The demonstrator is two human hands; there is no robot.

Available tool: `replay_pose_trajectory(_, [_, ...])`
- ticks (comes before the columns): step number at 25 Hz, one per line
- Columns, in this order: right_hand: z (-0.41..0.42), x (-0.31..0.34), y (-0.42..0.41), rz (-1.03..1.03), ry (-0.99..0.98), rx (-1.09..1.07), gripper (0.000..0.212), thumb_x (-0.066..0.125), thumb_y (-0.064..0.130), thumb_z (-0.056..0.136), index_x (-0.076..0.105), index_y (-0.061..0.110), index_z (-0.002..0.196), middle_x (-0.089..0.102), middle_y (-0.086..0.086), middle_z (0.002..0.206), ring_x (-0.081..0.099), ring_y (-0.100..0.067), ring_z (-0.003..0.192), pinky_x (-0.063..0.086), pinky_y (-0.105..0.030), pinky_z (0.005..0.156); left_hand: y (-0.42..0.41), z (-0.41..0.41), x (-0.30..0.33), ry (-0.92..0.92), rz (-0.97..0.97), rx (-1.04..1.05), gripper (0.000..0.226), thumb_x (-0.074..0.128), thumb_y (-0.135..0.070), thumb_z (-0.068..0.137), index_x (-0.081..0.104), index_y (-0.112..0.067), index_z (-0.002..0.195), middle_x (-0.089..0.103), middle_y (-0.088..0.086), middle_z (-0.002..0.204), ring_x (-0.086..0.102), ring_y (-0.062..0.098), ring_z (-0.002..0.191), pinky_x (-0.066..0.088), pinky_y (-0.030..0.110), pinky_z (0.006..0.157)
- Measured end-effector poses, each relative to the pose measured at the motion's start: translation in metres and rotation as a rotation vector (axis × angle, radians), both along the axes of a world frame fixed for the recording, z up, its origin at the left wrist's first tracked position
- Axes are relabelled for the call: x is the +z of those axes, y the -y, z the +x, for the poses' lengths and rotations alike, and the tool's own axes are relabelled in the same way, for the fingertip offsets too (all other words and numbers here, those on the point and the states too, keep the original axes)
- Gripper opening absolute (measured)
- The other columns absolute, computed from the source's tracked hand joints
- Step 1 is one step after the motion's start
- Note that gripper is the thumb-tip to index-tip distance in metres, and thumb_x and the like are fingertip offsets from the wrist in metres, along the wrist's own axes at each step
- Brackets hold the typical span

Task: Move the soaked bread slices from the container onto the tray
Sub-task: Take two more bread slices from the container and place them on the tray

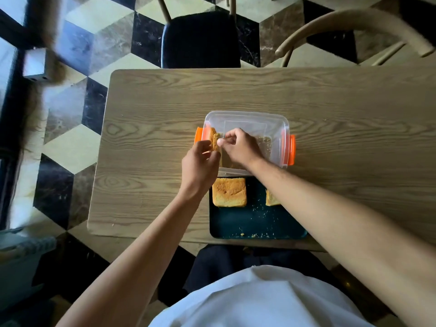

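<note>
A clear plastic container (264, 119) with orange clips stands mid-table. Two golden soaked bread slices (213, 138) lean upright against its left wall. My left hand (200, 164) pinches the nearer slice from the left, and my right hand (238, 147) pinches it from the right, inside the container. In front of the container lies a dark teal tray (254, 223). One bread slice (229, 191) lies flat at the tray's far left. Another slice (271, 198) lies to its right, mostly hidden under my right forearm.
Crumbs lie scattered on the tray and on the container's floor. The wooden table (354, 109) runs wide to the right. A dark-seated chair (200, 38) stands at the far side, and a curved wooden chair (354, 22) at far right.
</note>
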State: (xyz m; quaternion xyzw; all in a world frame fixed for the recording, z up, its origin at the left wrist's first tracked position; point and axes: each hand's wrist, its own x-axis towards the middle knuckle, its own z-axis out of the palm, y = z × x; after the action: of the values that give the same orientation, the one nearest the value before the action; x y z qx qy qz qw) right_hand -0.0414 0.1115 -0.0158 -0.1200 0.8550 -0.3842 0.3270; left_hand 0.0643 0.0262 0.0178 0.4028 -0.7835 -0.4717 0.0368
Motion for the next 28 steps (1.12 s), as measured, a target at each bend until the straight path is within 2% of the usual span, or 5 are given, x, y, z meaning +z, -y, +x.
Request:
replay_pose_trajectory(6, [-0.004, -0.032, 0.027, 0.105, 0.082, 0.009, 0.058, 0.072, 0.048, 0.082, 0.054, 0.014, 0.125, 0.068, -0.007, 0.123, 0.063, -0.027, 0.111, 0.040, -0.027, 0.076, 0.000, -0.007, -0.003, -0.002, 0.184, 0.070, 0.041, 0.057, -0.030, 0.085, 0.069, -0.012, 0.120, 0.076, 0.001, 0.110, 0.070, 0.013, 0.101, 0.056, 0.032, 0.087])
replay_pose_trajectory(15, [-0.011, -0.033, 0.018, 0.030, 0.182, -0.060, 0.048, 0.071, 0.036, 0.078, 0.062, 0.014, 0.120, 0.071, -0.009, 0.115, 0.068, -0.028, 0.102, 0.057, -0.041, 0.086, -0.003, -0.024, -0.011, 0.068, 0.158, 0.048, 0.049, 0.052, -0.023, 0.091, 0.055, -0.008, 0.138, 0.062, 0.007, 0.135, 0.059, 0.019, 0.121, 0.046, 0.024, 0.089])
replay_pose_trajectory(20, [-0.020, -0.034, -0.001, -0.017, 0.171, 0.064, 0.010, 0.066, 0.015, 0.086, 0.060, 0.019, 0.093, 0.066, -0.006, 0.091, 0.063, -0.024, 0.085, 0.056, -0.048, 0.088, -0.002, -0.076, -0.037, 0.226, 0.104, -0.020, 0.017, 0.047, -0.020, 0.097, 0.056, -0.007, 0.092, 0.059, 0.006, 0.087, 0.057, 0.024, 0.080, 0.040, 0.028, 0.061])
replay_pose_trajectory(23, [-0.023, -0.027, -0.006, 0.028, 0.112, 0.172, 0.013, 0.063, 0.008, 0.087, 0.059, 0.021, 0.087, 0.063, -0.005, 0.084, 0.060, -0.021, 0.079, 0.055, -0.040, 0.080, 0.001, -0.095, -0.051, 0.326, 0.083, -0.068, 0.034, 0.049, -0.021, 0.096, 0.047, -0.012, 0.063, 0.053, 0.004, 0.065, 0.054, 0.023, 0.066, 0.036, 0.029, 0.055])
replay_pose_trajectory(28, [-0.021, -0.021, -0.018, -0.190, 0.405, -0.051, 0.031, 0.054, -0.001, 0.093, 0.062, 0.011, 0.065, 0.059, -0.011, 0.063, 0.057, -0.022, 0.058, 0.045, -0.033, 0.055, -0.001, -0.095, -0.053, 0.338, 0.086, 0.035, 0.034, 0.049, -0.014, 0.092, 0.045, -0.014, 0.059, 0.047, 0.001, 0.054, 0.046, 0.014, 0.049, 0.031, 0.025, 0.043])
